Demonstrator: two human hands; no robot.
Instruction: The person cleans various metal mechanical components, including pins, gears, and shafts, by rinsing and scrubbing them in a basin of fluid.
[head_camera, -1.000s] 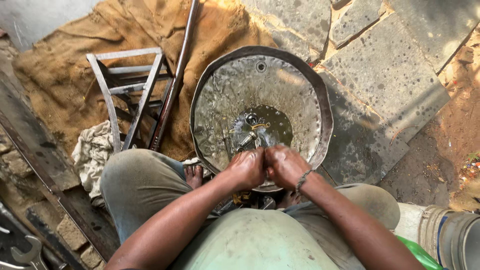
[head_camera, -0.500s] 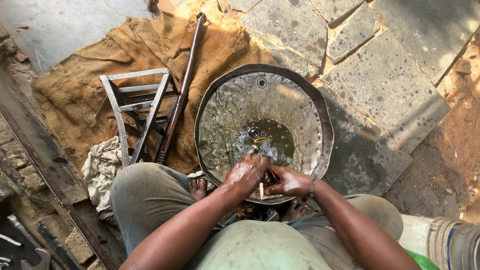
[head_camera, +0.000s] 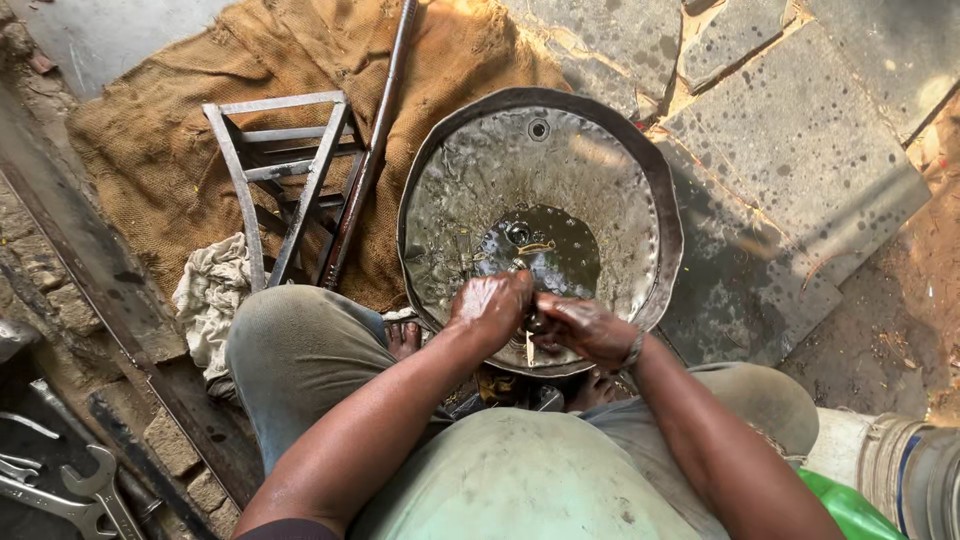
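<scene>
Item: small metal part (head_camera: 529, 345), clamped between left hand (head_camera: 492, 308) and right hand (head_camera: 585, 328), pressed together over the near rim of the dented round pan (head_camera: 660, 230). Risk: oily liquid (head_camera: 560, 262) pooled mid-pan; wet fingers may slip, dropping the part among loose fittings (head_camera: 516, 236) there.

A small, slim metal part (head_camera: 529, 346) sits between the two hands, pale and shiny, with its lower end pointing down below the fingers; most of it is hidden. It is held over the near rim of a wide, round, dented metal pan (head_camera: 640, 170). The pan lies flat on the stone floor, with a dark pool of oily liquid (head_camera: 545, 255) and a few small metal pieces (head_camera: 518, 235) at its centre.
</scene>
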